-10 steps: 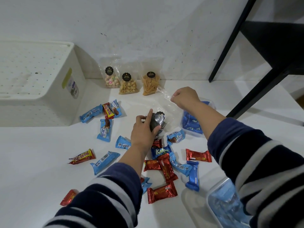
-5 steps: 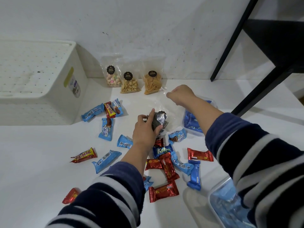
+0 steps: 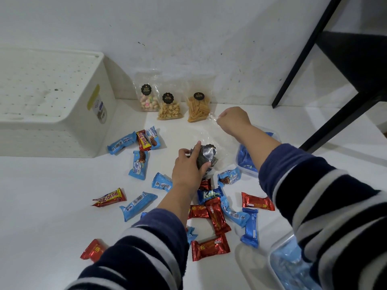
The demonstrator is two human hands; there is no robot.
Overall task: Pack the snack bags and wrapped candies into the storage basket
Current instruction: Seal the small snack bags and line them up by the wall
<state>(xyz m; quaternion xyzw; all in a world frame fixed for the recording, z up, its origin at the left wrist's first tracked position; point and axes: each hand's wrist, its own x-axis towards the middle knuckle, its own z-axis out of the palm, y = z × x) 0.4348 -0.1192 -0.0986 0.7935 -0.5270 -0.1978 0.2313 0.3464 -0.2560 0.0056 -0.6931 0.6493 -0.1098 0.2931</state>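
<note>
The right hand (image 3: 233,120) has drifted left toward the far wall, fist pinching the top of a clear snack bag (image 3: 211,147); the left hand (image 3: 188,170) grips its dark contents. The white storage basket (image 3: 69,130) sits far left, bare table (image 3: 41,195) before it, wrapped candies (image 3: 215,212) scattered near.

Left hand (image 3: 189,168) curled low; right hand (image 3: 233,119) fisted, reaching farther forward.

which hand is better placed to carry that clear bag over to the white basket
Left. The left hand already grips the clear bag's dark contents, on the side nearer the white basket at the left. The right hand only pinches the bag's far plastic edge, farther from the basket.
</note>
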